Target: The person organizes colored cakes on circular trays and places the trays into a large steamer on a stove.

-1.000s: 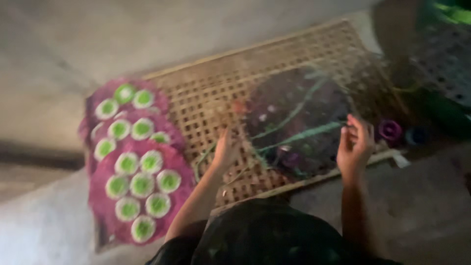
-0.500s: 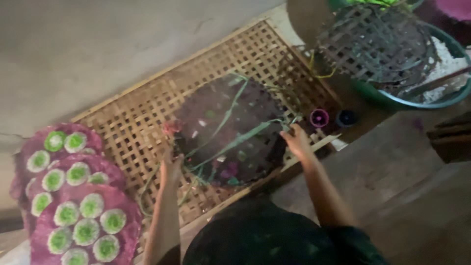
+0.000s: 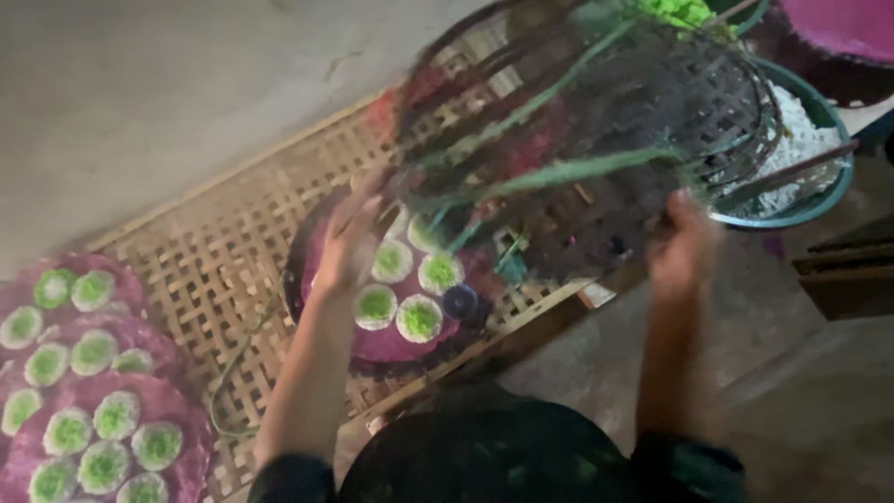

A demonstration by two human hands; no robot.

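We grip a round woven tray (image 3: 596, 140) at its edges, left hand (image 3: 349, 244) and right hand (image 3: 683, 244) clamped on it, tilted above a purple sheet (image 3: 372, 345) of green-topped cakes (image 3: 419, 319) on the lattice mat (image 3: 214, 270); beyond, a green basin (image 3: 819, 186).

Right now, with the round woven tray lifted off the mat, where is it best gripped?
By its rim, at two opposite edges, one from each side. The round woven tray is wide, flat and tilted, so a single grip would likely let it swing. The left hand and right hand appear to hold it this way, though motion blur hides the fingers.
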